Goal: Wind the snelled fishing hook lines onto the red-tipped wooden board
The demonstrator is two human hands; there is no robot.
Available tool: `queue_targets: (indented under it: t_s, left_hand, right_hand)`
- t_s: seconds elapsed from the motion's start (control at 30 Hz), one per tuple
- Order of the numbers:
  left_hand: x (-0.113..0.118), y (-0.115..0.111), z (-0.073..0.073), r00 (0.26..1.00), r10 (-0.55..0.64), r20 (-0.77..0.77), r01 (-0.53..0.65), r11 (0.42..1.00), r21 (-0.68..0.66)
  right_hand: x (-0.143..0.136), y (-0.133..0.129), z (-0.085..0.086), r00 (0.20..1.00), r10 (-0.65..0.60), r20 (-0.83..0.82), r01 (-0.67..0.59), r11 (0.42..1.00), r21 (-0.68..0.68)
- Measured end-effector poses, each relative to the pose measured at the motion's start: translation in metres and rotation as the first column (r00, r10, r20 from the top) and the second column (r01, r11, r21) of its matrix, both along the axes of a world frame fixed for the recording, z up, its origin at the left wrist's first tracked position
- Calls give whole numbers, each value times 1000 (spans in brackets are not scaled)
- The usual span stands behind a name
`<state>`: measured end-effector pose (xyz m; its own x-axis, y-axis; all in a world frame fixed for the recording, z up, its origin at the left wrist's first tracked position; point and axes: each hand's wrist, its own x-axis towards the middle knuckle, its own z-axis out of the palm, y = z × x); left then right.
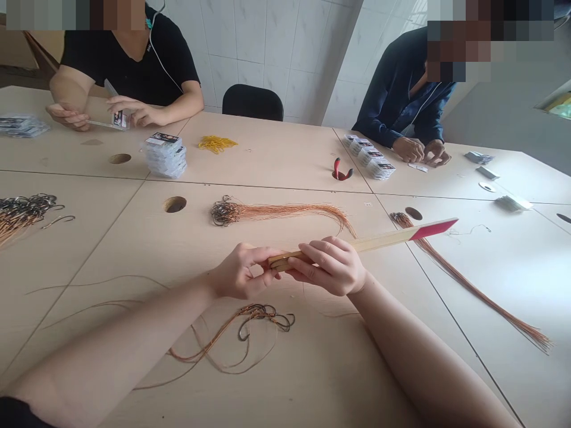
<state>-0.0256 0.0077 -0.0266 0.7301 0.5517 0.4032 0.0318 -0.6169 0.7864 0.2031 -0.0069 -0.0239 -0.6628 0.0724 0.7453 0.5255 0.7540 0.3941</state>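
Both hands hold a long, flat wooden strip [383,239] with a red far end, tilted up to the right above the table. My left hand [243,270] pinches its near end between thumb and fingers. Wrapped round the strip just to the right, my right hand [332,266] has its fingers closed. A small dark piece at the near end, between the hands, is too small to make out. Below them on the table lies a loose group of large fish hooks [267,318] with orange-brown lines, some running under my left forearm.
Behind my hands lies a bundle of hooks with lines [285,211]; another bundle [468,279] stretches right, and more hooks [27,208] lie left. Across the table two people handle small cards near stacked packets [165,156]. Red-handled pliers [341,172] stand in a table hole.
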Motion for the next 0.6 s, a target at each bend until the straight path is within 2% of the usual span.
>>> queue_targets:
  t_s: [0.13,0.33,0.5,0.6]
  left_hand:
    - [-1,1,-3,999,-21,50,15,992,125]
    - [-1,2,-6,995,-6,97,-16,974,227]
    - [0,-1,-4,994,3,110,-32,964,265]
    - [-1,-3,-2,999,40,35,-46,981,189]
  right_hand:
    - [-2,-2,1,1000,16,-10,-16,1000,11]
    - [-3,-3,2,999,29,-18,-29,999,19]
    - [-4,-3,4,999,24,-28,-23,999,34]
    - [-3,-3,4,1000,8,-3,-8,1000,23]
